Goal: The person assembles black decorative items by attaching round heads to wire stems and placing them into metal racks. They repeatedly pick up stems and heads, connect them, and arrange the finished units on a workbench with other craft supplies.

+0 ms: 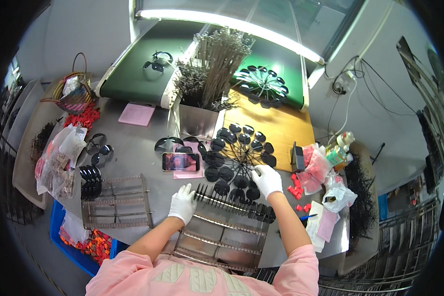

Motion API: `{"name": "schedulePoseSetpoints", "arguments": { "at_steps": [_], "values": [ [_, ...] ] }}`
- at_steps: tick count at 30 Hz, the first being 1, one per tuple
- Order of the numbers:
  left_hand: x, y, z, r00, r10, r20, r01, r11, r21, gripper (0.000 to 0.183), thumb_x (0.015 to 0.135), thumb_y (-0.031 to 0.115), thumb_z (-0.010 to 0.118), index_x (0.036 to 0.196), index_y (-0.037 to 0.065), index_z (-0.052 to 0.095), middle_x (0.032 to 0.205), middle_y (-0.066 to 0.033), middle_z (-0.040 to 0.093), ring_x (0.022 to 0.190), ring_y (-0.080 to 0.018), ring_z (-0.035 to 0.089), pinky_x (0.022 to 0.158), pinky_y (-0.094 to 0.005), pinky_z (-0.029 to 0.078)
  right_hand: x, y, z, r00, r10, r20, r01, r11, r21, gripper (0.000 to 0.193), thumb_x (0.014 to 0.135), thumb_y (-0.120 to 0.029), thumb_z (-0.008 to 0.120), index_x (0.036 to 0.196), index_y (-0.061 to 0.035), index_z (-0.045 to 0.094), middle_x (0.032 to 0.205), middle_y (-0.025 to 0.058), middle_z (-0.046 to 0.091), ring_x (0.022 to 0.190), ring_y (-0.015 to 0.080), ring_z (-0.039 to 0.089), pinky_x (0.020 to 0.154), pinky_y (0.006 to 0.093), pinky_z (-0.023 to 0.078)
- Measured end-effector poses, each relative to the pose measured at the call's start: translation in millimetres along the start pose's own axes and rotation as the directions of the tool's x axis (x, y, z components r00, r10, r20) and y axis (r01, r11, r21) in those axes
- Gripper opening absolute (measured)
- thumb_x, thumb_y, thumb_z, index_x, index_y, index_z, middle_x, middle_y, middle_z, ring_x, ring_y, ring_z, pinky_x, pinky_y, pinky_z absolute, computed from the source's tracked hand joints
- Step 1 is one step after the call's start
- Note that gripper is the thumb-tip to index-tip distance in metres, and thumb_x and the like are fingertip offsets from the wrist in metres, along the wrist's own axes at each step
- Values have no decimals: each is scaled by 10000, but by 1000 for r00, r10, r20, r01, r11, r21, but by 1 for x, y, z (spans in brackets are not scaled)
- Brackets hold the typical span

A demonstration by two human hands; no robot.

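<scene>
My left hand (183,203), in a white glove, rests at the left end of a metal rack (222,232), its fingers stretched out. A row of dark, thin pieces and black lenses (251,209) stands along the rack's far bar. My right hand (268,181), also gloved, has its fingertips pinched together at the middle of a round cluster of black lenses on wire stems (242,148). What lies between those fingertips is too small to make out. The cluster spreads beyond the rack, its nearest lenses close to the far bar.
A phone (181,162) lies left of the cluster. Behind stands a metal bin (198,121) of wire stems. A second rack (117,203) sits left, beside stacked black lenses (91,182). Bottles (336,154), plastic bags (338,194) and red pieces (295,187) are right; a blue crate (79,251) is lower left.
</scene>
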State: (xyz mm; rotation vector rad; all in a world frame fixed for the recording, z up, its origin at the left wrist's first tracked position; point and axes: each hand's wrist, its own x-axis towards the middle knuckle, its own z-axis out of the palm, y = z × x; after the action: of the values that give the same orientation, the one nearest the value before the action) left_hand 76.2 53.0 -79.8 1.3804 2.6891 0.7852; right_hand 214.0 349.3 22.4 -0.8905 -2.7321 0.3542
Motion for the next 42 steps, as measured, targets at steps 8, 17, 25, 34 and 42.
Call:
{"name": "schedulePoseSetpoints", "arguments": {
  "at_steps": [8,17,25,34,42],
  "values": [
    [-66,35,-50,943,305,-134,-333,844,-421,312,816,109,724,1115,62,649,1000,-131,699,923,-337,680,806,-463,549,76,14,65,884,312,349,-230,939,-256,780,775,-358,765,1454,-90,486,1270,239,667,1171,379,648,990,438,528],
    [-78,42,-36,857,479,187,-402,851,-338,193,823,270,697,947,131,746,829,-47,730,734,-243,703,670,-388,564,74,28,55,918,396,-1,-383,889,251,658,651,-224,830,1241,-58,590,1199,204,637,1122,365,626,980,410,513],
    [-76,38,-33,864,483,141,-406,835,-371,173,865,316,691,833,150,653,678,-29,637,609,-225,658,552,-374,517,100,68,16,904,-72,-421,19,991,-131,354,812,-108,750,1141,-68,628,1017,174,618,943,379,636,858,450,524],
    [-71,44,-43,821,394,413,-184,867,-463,272,916,368,614,865,112,689,626,-94,619,598,-327,633,573,-489,525,293,119,68,877,35,-478,-130,978,-166,327,920,-189,663,1217,-75,588,1090,202,673,1005,398,663,884,477,537],
    [-54,43,-50,782,336,525,-71,885,-461,328,938,417,595,870,102,654,691,-81,624,636,-292,640,564,-426,508,378,123,109,864,440,-245,-406,896,178,271,941,-81,454,1208,-47,483,1180,295,665,1112,473,644,931,505,524]
  ]
}}
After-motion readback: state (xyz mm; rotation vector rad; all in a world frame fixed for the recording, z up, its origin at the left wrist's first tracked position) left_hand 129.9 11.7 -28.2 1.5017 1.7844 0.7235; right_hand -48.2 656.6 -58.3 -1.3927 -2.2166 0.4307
